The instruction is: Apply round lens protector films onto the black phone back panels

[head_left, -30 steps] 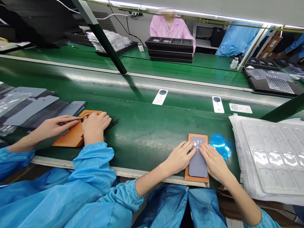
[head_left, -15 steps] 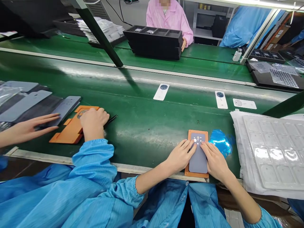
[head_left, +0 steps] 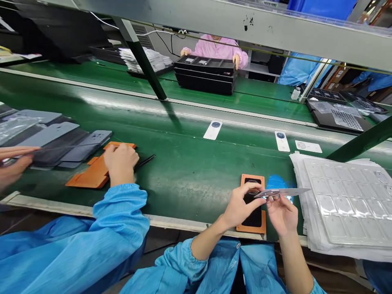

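We held the thin panel (head_left: pixel 289 191) nearly edge-on above the orange fixture (head_left: pixel 259 228) and blue film (head_left: pixel 275 181), our left hand (head_left: pixel 242 202) pinching its end between thumb and fingers, our right hand (head_left: pixel 283 216) gripping it from beneath. The panel was already off the fixture, whose dark bed (head_left: pixel 249 217) showed, but not yet set down. Its tilt obscured its face, so we could not tell whether work on it remained.
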Motion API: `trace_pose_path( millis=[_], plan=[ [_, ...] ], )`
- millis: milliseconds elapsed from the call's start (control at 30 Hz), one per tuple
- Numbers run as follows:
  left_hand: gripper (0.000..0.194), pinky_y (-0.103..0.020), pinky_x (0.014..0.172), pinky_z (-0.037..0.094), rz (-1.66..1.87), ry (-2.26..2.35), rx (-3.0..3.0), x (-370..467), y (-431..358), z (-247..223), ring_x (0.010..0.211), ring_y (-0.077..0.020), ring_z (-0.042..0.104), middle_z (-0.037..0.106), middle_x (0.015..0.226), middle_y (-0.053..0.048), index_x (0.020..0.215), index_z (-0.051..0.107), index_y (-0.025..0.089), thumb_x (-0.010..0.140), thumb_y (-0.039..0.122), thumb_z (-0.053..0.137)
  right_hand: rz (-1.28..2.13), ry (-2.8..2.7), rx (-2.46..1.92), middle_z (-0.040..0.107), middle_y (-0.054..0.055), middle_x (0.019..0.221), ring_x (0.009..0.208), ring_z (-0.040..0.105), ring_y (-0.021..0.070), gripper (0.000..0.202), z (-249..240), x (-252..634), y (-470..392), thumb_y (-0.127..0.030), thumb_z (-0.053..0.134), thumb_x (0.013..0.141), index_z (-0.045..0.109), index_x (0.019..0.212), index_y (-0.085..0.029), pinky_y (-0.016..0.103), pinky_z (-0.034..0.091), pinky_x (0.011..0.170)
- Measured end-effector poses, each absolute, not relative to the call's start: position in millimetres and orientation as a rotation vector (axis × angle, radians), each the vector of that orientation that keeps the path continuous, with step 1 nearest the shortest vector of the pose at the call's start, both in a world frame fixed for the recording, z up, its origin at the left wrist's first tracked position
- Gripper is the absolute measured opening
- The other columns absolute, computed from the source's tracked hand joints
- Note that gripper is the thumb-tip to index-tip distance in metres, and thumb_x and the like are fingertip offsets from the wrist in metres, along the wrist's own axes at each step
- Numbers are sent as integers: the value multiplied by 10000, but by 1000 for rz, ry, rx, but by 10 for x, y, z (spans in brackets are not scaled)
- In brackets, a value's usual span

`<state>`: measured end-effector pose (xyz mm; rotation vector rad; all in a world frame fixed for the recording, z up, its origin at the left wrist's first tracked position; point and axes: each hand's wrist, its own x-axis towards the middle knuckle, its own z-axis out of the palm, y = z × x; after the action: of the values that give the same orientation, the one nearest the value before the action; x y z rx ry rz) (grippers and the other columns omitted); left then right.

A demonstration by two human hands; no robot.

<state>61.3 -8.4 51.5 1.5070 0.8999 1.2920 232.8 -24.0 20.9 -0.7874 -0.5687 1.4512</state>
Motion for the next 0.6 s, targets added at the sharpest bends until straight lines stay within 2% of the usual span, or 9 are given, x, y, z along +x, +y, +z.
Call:
trace_pose_path(
  millis=[100,333,467,600],
  plan=[
    [138,-295,830,561,1414,886,1669,732,-168,624,867,-176,708,748,934,-56,984,689,181,851,148,697,1671,-303,-624,662,0,791,797,668,151,89,271,2285,-235,-194,668,763,665,841,-236,298,610,737],
    [186,-338,823,562,1618,763,2035,748,-178,646,893,-193,703,753,959,-74,1010,661,177,875,55,620,1689,-354,-622,584,2,783,799,627,174,120,283,2269,-213,-224,651,715,587,810,-259,360,585,800],
    [115,-326,812,552,1557,853,2076,684,-140,615,862,-184,694,744,916,-66,966,669,181,900,106,613,1612,-483,-663,586,9,772,796,617,186,78,285,2325,-210,-246,679,738,613,779,-250,361,568,747],
    [85,-299,770,528,1302,958,1814,593,-31,516,787,-171,666,723,833,-47,841,691,182,899,224,645,1379,-800,-777,651,14,838,854,634,177,80,389,2358,-216,-234,729,782,676,843,-229,332,545,792]
  ],
)
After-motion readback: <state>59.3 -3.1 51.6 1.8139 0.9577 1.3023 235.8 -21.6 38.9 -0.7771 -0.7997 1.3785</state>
